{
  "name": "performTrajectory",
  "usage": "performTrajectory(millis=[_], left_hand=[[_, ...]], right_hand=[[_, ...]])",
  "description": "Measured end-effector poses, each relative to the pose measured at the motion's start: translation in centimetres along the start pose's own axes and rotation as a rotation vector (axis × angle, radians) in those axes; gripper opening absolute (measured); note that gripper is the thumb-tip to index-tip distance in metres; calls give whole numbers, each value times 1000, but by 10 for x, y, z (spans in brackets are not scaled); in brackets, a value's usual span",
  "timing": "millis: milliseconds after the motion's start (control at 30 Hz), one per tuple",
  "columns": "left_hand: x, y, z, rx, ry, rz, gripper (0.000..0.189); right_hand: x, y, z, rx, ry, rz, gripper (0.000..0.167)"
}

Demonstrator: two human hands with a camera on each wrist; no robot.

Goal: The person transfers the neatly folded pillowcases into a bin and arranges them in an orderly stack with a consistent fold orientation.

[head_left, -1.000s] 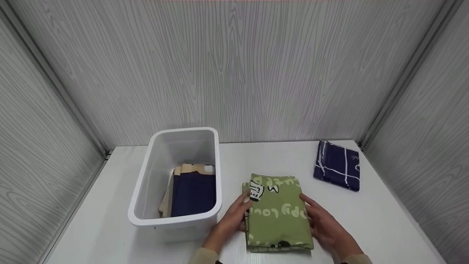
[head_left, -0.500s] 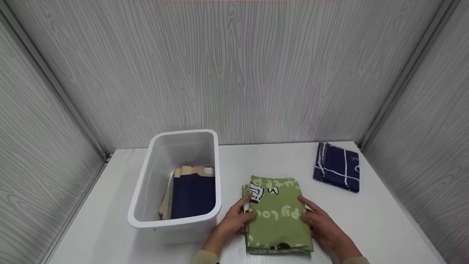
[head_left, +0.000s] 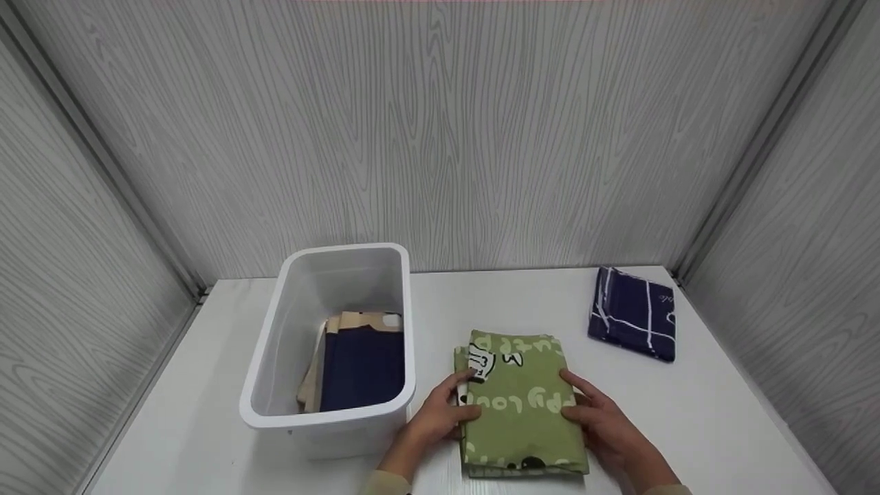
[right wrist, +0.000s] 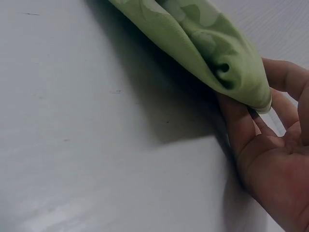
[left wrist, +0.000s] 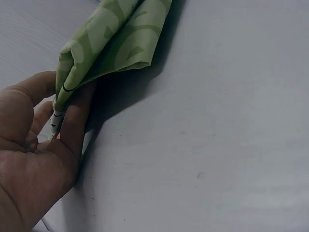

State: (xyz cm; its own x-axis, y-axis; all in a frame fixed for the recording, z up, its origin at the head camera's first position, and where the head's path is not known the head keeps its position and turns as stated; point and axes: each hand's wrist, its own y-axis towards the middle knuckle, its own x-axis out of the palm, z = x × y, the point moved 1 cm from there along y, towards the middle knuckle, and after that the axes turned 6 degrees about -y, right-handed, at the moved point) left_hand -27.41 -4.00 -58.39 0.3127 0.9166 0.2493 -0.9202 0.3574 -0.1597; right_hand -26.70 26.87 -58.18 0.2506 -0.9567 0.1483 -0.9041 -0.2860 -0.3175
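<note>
A folded green cloth (head_left: 526,412) with pale lettering and a small black-and-white print lies in front of me, right of the white bin. My left hand (head_left: 436,416) grips its left edge, thumb on top and fingers tucked beneath. On the opposite edge, my right hand (head_left: 612,430) pinches the cloth in the same way. In the left wrist view, the green cloth (left wrist: 111,38) has its layered edge between thumb and fingers, with a shadow below it. The right wrist view shows the rounded fold of the green cloth (right wrist: 241,72) between thumb and fingers.
To the left stands a white plastic bin (head_left: 330,416), holding folded navy and beige cloth (head_left: 364,368). A folded navy cloth (head_left: 632,313) with white lines lies at the back right of the white table (head_left: 495,295). Grey wood-grain panels (head_left: 440,137) enclose the back and sides.
The thumbs have come onto the top of the green cloth, and both hands have closed on its side edges. The cloth has stayed almost in place.
</note>
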Motion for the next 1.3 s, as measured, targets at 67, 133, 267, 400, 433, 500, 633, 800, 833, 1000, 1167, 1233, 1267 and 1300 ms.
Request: performTrajectory(millis=[67, 133, 267, 400, 433, 500, 633, 800, 833, 1000, 1167, 1233, 1267, 1300], left_hand=[[0, 0, 0, 4, -3, 0, 74], [1, 0, 0, 3, -9, -3, 73], [2, 1, -1, -7, -12, -15, 70], [2, 1, -1, -12, -11, -15, 71], [2, 1, 0, -13, -9, -13, 72], [2, 2, 0, -17, -9, -7, 73], [3, 1, -1, -27, -22, -1, 73], [3, 0, -1, -32, -20, -2, 72], [3, 0, -2, -32, -15, -1, 72], [2, -1, -3, -21, 20, 0, 72], [2, -2, -4, -4, 37, 10, 73], [2, -2, -4, -1, 35, 14, 73], [2, -2, -4, 1, 36, 16, 73], [3, -2, -4, 2, 41, 19, 73]], right_hand=[[0, 0, 0, 1, 2, 1, 82], [-1, 0, 1, -2, -2, 1, 81], [-3, -1, 1, -5, -22, 10, 79], [-4, -1, 0, -6, -33, 10, 76], [-4, -1, 0, -9, -32, 8, 76], [-4, -1, 0, -17, -28, -3, 77], [-4, -1, 1, -32, -32, -17, 78], [-5, 0, 3, -31, -44, -13, 77], [-5, 0, 3, -28, -46, -9, 77], [-4, 0, 3, -18, -73, 4, 78], [-3, 0, 3, -17, -71, 10, 79], [-2, 0, 2, -19, -68, 15, 79], [-1, 1, 3, -21, -68, 17, 79], [-1, 1, 3, -24, -71, 21, 79]])
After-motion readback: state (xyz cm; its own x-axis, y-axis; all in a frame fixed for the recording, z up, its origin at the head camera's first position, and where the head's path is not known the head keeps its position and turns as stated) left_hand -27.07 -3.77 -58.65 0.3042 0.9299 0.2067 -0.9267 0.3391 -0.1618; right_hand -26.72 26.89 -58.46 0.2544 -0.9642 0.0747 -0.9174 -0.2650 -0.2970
